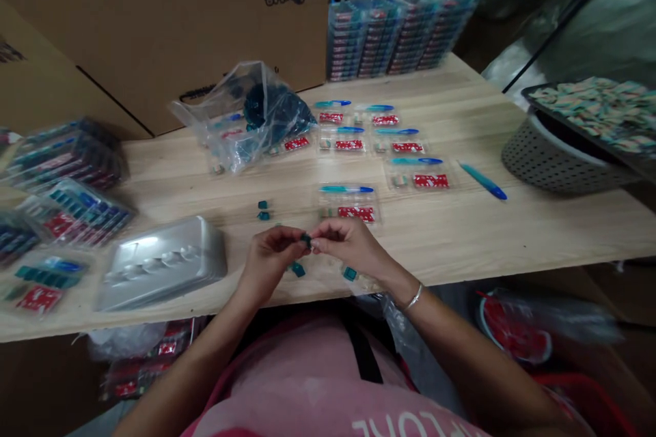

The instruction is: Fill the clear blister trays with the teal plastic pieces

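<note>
On the wooden counter (441, 239), the left hand (274, 256) and right hand (356, 246) together pinch a small dark teal plastic piece (306, 240) in their fingertips, on the near side of the clear blister tray (363, 200) carrying a blue pen (346, 189) and a red-and-white packet (356, 214). Left of that tray lie two loose teal pieces (263, 216); farther left of it stand nested empty trays (164, 263). Beyond it, leftward, sits a transparent bag (230, 92) of teal pieces; right of it, a loose ballpoint pen (482, 181).
</note>
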`<move>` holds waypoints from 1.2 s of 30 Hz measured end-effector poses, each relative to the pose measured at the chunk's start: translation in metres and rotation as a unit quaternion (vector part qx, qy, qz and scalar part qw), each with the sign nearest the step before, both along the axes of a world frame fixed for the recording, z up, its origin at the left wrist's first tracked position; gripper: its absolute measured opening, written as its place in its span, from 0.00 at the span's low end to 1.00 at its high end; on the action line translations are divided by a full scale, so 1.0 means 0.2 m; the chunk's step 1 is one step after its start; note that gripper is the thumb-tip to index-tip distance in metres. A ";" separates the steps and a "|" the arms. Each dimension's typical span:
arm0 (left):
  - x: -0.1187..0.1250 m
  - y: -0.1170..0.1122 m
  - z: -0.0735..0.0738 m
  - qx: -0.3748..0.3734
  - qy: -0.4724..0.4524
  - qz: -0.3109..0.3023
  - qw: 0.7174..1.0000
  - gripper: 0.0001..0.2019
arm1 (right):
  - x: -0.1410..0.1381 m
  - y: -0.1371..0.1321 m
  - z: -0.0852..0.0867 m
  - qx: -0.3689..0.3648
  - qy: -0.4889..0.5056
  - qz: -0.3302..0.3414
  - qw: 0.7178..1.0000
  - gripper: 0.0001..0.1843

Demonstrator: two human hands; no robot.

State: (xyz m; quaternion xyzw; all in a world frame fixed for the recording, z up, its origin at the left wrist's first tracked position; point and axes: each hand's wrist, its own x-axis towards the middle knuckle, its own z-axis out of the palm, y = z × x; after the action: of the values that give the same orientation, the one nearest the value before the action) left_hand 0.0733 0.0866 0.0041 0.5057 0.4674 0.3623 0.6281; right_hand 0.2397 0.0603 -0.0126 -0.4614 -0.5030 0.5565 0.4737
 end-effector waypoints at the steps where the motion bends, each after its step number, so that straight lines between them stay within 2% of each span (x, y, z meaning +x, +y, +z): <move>1: -0.01 0.00 -0.01 -0.052 -0.025 -0.009 0.998 0.12 | 0.01 0.00 0.00 -0.009 0.002 0.016 1.000 0.08; 4: -0.02 0.00 -0.02 -0.126 -0.060 -0.008 0.990 0.14 | 0.01 -0.02 0.02 0.013 -0.069 0.032 0.997 0.05; 7: -0.02 -0.01 -0.02 -0.094 -0.035 -0.007 0.995 0.14 | -0.02 -0.04 0.08 0.099 -0.238 -0.002 0.966 0.04; 9: -0.02 -0.02 -0.01 -0.053 -0.017 -0.024 0.998 0.13 | -0.04 -0.04 0.11 0.128 -0.298 -0.017 0.946 0.06; 11: -0.02 -0.02 0.01 -0.034 -0.015 -0.051 0.998 0.13 | -0.03 -0.03 0.13 0.106 -0.272 -0.004 0.956 0.06; 14: -0.01 0.00 0.01 -0.038 -0.030 -0.079 0.996 0.12 | 0.00 -0.01 0.11 0.039 -0.160 0.046 0.985 0.04; 17: 0.01 -0.01 0.01 -0.015 -0.020 -0.100 0.995 0.09 | 0.03 -0.01 0.07 -0.002 -0.104 0.066 0.992 0.02; 19: 0.02 -0.02 0.00 0.046 0.028 -0.101 0.993 0.08 | 0.04 -0.02 0.05 -0.006 -0.108 0.060 0.992 0.01; 21: 0.03 -0.04 -0.01 0.101 0.073 -0.073 0.990 0.06 | 0.03 -0.05 0.04 -0.005 -0.103 0.052 0.993 0.00; 23: 0.04 -0.04 -0.02 0.092 0.068 -0.043 0.993 0.05 | 0.01 -0.07 0.03 0.000 -0.074 0.025 0.997 0.03; 26: 0.05 -0.04 -0.03 0.013 0.007 -0.043 0.999 0.08 | 0.00 -0.11 0.03 0.011 -0.030 -0.029 0.999 0.09; 27: 0.05 -0.04 -0.04 0.009 0.001 -0.054 0.998 0.09 | 0.01 -0.13 0.03 0.010 -0.025 -0.037 0.999 0.10; 29: 0.04 -0.04 -0.06 0.071 0.038 -0.081 0.994 0.09 | 0.03 -0.17 0.02 0.006 -0.038 -0.038 0.999 0.09; 31: 0.04 -0.05 -0.08 0.199 0.133 -0.129 0.962 0.07 | 0.06 -0.22 0.01 0.024 -0.103 -0.045 0.993 0.07; 34: 0.02 -0.08 -0.11 0.362 0.307 -0.230 0.850 0.08 | 0.10 -0.27 0.00 0.102 -0.281 -0.025 0.954 0.04; 36: 0.01 -0.10 -0.12 0.396 0.377 -0.272 0.792 0.10 | 0.10 -0.29 -0.01 0.150 -0.385 0.013 0.911 0.06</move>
State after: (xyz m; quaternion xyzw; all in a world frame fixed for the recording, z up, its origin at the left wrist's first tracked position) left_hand 0.0755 0.0668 -0.0195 0.9129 0.3259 0.1105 0.2195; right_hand 0.2605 0.0030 -0.0136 -0.5566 -0.7299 0.2596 0.3002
